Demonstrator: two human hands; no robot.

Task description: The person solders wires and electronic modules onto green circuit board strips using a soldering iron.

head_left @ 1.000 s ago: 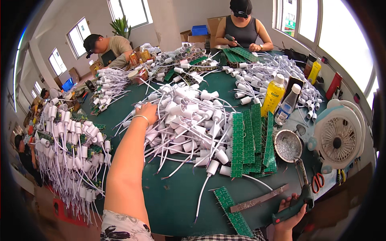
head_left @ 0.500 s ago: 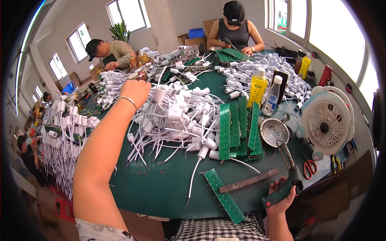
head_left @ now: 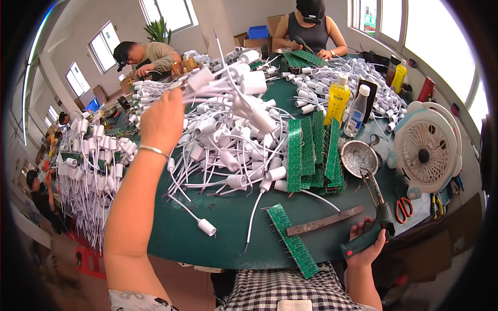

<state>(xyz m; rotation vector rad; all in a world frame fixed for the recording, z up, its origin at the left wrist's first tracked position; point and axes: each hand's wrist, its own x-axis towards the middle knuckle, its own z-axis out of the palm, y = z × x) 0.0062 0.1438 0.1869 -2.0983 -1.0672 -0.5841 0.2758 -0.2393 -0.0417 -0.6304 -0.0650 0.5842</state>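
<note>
My left hand (head_left: pixel 165 122) is raised over the heap, its fingers closed round the white cables of several white lamp sockets (head_left: pixel 254 83), which are blurred by motion. Under them lies a large heap of white sockets with cables (head_left: pixel 228 160). A single socket (head_left: pixel 206 226) has come down on the bare table front. In my right hand (head_left: pixel 374 251) at the right front edge is a dark green soldering gun (head_left: pixel 358 245) with a red button, its metal tip pointing up toward a round metal dish (head_left: pixel 359 157). Left of it, a brown bar (head_left: pixel 324 221) lies across a green circuit board strip (head_left: pixel 293 241).
A stack of green board strips (head_left: pixel 294 155) stands beside the heap, before a yellow bottle (head_left: pixel 338 98) and a clear bottle (head_left: pixel 356 111). To the right are a fan (head_left: pixel 424 154) and red-handled scissors (head_left: pixel 403 209). Two people (head_left: pixel 311 31) work across the table.
My left hand has lifted a bunch of sockets from the heap by their cables. One loose socket now lies on the table front. My right hand still holds the soldering gun.
</note>
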